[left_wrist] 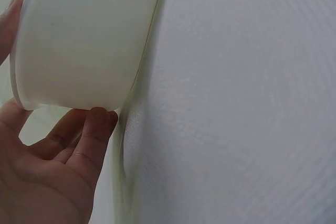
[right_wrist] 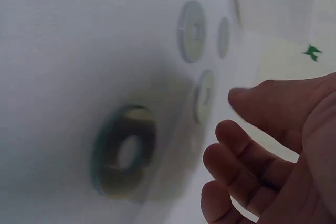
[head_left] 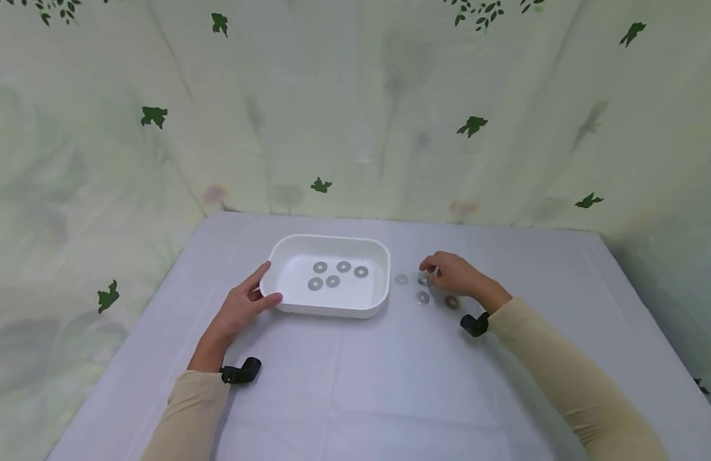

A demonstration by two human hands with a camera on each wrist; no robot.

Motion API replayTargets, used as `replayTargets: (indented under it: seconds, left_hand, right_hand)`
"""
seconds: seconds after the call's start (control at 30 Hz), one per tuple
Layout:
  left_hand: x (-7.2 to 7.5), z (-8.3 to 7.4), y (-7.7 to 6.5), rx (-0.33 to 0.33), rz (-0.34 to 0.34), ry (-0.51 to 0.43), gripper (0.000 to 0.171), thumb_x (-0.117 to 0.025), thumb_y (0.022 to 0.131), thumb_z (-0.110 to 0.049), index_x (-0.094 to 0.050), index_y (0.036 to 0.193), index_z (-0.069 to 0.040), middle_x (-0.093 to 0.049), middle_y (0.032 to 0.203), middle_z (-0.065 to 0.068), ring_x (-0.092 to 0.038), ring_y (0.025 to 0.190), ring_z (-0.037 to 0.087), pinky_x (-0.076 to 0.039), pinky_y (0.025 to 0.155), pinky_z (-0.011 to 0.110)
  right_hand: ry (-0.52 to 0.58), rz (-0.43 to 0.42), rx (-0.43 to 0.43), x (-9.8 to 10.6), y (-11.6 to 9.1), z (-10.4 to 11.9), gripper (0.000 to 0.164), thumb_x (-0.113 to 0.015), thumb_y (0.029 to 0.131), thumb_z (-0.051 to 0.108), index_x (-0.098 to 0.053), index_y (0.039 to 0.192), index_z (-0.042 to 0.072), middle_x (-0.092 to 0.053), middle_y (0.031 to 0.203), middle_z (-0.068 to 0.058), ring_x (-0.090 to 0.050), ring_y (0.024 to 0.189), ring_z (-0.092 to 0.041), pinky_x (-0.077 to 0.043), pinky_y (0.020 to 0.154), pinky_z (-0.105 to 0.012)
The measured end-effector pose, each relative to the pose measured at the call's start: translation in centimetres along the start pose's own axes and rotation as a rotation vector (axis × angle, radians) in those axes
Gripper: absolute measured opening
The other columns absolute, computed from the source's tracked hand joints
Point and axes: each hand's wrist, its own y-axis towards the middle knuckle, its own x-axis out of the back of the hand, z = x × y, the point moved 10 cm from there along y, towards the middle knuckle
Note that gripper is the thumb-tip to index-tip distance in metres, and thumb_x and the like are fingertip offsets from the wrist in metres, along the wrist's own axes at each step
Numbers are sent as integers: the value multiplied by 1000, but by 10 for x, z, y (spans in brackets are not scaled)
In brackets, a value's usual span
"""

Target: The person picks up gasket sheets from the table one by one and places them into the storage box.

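Note:
A white tray [head_left: 326, 310] with rounded corners stands on the table, and several flat metal washers [head_left: 310, 285] lie spread on its floor. My left hand [head_left: 242, 306] holds the tray's left end, thumb at the near corner and fingers along the end. In the left wrist view its fingertips [left_wrist: 98, 116] press against the tray's outer wall [left_wrist: 86, 51]. To the right of the tray, my right hand [head_left: 456, 274] hovers with bent fingers over several loose washers [head_left: 422, 303]. The right wrist view shows a gap between thumb and fingers, nothing between them, and a washer [right_wrist: 142, 116] lying nearest the camera.
A white cloth covers the table [head_left: 355, 384]. Behind it hangs a pale curtain [head_left: 355, 96] with green leaf shapes, meeting the table's back edge. A black wrist camera [head_left: 242, 371] sits on the left wrist and another camera [head_left: 474, 324] on the right.

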Motion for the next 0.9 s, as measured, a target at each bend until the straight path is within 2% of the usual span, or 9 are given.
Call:
replayTargets:
  seconds: [0.2, 0.3, 0.43, 0.63, 0.8, 0.9]
  left_hand:
    - [1, -1, 0, -1, -1, -10, 89, -72, 90, -39, -16, 159, -34, -20, 166, 15, -44, 141, 34, -44, 104, 31]
    - [-2, 0, -1, 5, 7, -16, 89, -72, 90, -39, -15, 159, -35, -19, 166, 14, -44, 141, 33, -44, 104, 32]
    - [-8, 4, -2, 10, 12, -17, 89, -72, 90, -39, -16, 159, -34, -19, 166, 15, -44, 141, 34, -43, 108, 41]
    - [-9, 4, -2, -8, 7, -14, 89, -73, 90, -38, -18, 159, -32, -21, 166, 16, -46, 140, 35, -46, 101, 30]
    - [-3, 1, -2, -18, -9, -14, 89, -73, 89, -37, -18, 160, -30, -23, 164, 18, -46, 139, 35, -46, 93, 18]
    - [0, -2, -1, -26, -12, -21, 89, -73, 90, -36, -19, 160, -28, -23, 164, 19, -46, 138, 35, -44, 87, 11]
  right_hand:
    - [-108, 16, -21, -8, 10, -1, 28, -66, 92, 16, -66, 118, 5, -61, 105, -10, -56, 93, -22, -48, 86, -40]
    - [-97, 27, -41, -11, 10, -4, 20, -67, 92, 15, -66, 109, 4, -60, 101, -9, -53, 89, -21, -47, 84, -38]
    - [-58, 55, -93, -18, 6, -14, 16, -67, 92, 15, -63, 103, 5, -59, 98, -7, -52, 88, -20, -47, 82, -36]
    - [-65, 73, -140, -18, 6, -19, 23, -68, 89, 16, -62, 106, 2, -61, 98, -8, -54, 88, -21, -48, 84, -38]
    - [-13, 93, -140, -14, 15, -18, 17, -67, 83, 13, -58, 95, 6, -56, 88, -5, -51, 83, -19, -42, 74, -31]
    - [12, 95, -117, -13, 18, -15, 20, -67, 83, 12, -54, 97, 7, -53, 85, -4, -49, 81, -19, -39, 71, -30]
